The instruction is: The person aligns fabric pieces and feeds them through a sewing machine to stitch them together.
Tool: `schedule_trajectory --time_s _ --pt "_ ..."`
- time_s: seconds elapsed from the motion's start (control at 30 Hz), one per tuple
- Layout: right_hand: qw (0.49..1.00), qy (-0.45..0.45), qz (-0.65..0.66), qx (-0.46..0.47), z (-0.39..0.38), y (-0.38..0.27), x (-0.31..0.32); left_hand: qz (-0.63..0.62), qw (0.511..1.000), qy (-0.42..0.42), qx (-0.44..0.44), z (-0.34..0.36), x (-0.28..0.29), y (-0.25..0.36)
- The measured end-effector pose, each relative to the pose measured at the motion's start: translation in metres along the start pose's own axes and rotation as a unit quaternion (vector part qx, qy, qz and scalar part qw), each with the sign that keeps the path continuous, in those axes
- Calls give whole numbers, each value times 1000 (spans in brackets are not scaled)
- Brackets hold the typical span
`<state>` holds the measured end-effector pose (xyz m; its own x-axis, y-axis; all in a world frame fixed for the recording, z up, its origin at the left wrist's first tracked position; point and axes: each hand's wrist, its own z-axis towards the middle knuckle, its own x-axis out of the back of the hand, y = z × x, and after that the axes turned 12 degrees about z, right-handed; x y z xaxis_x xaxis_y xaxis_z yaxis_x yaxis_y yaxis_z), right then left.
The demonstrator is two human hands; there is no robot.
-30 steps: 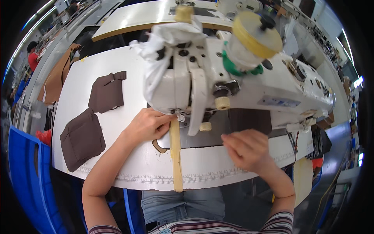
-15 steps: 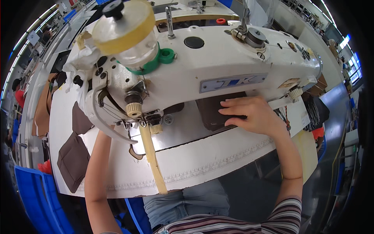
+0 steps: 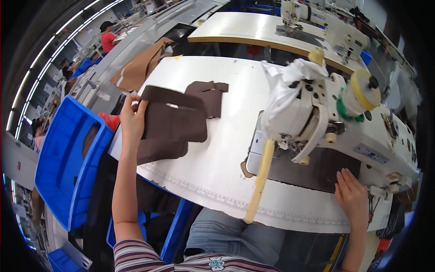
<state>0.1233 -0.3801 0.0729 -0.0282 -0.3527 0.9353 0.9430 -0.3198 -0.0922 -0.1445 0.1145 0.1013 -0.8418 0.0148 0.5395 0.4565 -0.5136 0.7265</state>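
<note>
On the left, my left hand (image 3: 132, 120) pinches a corner of a dark brown fabric piece (image 3: 174, 122). The piece has a folded band along its top and is partly raised off the table. Another brown piece (image 3: 163, 150) shows below it, and a further brown piece (image 3: 212, 100) lies just behind. My right hand (image 3: 352, 197) is at the sewing machine's right, fingers stretched out flat at the near edge of a dark brown piece (image 3: 333, 167) under the machine arm. The white sewing machine (image 3: 358, 131) has its needle area partly hidden by its guard.
A yellow tape strip (image 3: 260, 181) runs from the machine to the front edge of the white table (image 3: 226, 167). A blue bin (image 3: 68, 167) stands at the left. Brown-orange material (image 3: 142, 65) lies at the far left. Another sewing machine (image 3: 294, 18) stands behind.
The view has swung left. My left hand has come from behind the machine head to the brown pieces and taken hold of one. My right hand stays by the piece under the arm.
</note>
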Motion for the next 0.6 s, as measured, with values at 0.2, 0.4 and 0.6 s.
schedule_trajectory --time_s 0.2,0.4,0.6 --pt "1000 -3 -13 -12 12 -4 -4 231 971 16 65 -25 63 -102" --pt "969 -48 214 -109 21 19 23 363 906 143 -164 -26 60 -113" --pt "896 -62 322 -300 30 16 27 143 968 -69 -193 -7 -8 -9"
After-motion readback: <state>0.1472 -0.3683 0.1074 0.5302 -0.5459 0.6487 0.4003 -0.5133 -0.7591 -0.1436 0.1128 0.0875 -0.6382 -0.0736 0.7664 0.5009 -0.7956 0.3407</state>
